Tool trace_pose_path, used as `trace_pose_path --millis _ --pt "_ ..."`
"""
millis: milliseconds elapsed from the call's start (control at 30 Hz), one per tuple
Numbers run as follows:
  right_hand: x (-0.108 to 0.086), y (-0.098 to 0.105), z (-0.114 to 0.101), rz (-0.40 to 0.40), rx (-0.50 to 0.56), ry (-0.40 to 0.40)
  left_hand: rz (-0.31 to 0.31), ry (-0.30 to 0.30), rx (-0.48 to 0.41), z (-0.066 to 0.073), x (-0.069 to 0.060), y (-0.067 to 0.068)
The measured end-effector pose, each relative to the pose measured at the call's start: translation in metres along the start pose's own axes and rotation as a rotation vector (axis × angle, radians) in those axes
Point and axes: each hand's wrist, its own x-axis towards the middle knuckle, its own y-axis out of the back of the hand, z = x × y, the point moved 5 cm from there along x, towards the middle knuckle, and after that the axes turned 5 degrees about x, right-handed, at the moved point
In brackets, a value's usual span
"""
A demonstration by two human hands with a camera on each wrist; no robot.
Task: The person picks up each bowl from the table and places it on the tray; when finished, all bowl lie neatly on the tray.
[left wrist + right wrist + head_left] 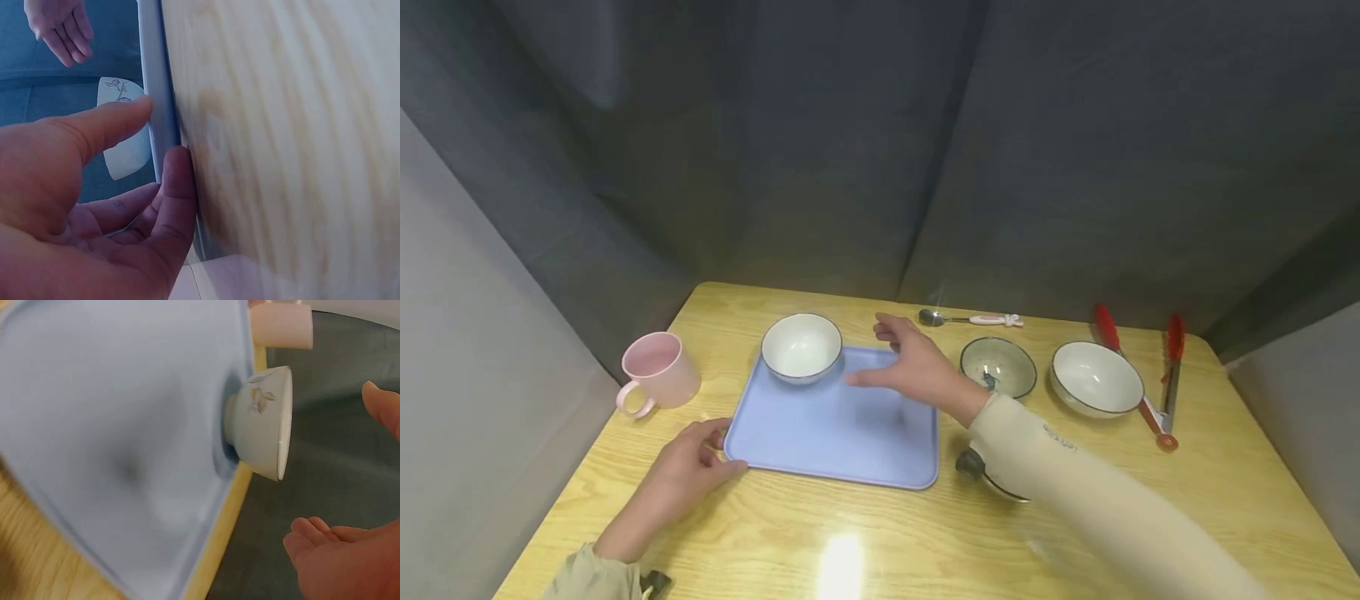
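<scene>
On the surface (760, 533), the head view shows a bowl (801, 348) at the far-left corner of the tray (835, 442); above the tray, the right hand (917, 360) is empty, thumb and fingers apart. Left wrist view: the left hand (119, 206) pinches the tray's edge, likely steadying it. Right wrist view: the bowl stands upright, perhaps cornered to save space.

Dark curtain (805, 158), what seem pale walls (475, 358), wood-grain table (760, 533); bright glare (841, 567)

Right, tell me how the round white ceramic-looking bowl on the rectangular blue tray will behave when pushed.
The bowl may tip if pushed high, since its foot is much narrower than its mouth. The shine inside suggests slippery glaze. Its ceramic look hints it could chip if knocked.
</scene>
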Motion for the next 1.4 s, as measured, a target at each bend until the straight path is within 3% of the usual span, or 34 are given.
trace_pose_path --millis 200,600,1133,1400 --pt "-0.026 0.03 0.004 0.023 0.067 0.002 -0.002 -0.009 -0.014 0.001 -0.001 0.0" --pt "-0.079 0.102 0.016 0.111 0.089 -0.014 -0.012 0.056 -0.005 -0.005 -0.012 0.002" --pt "-0.138 0.176 0.077 0.309 0.021 -0.073 -0.015 0.042 -0.004 -0.005 -0.01 0.005" --pt "-0.143 0.207 0.123 0.439 -0.005 -0.075 -0.015 0.054 0.015 -0.011 -0.009 0.008"
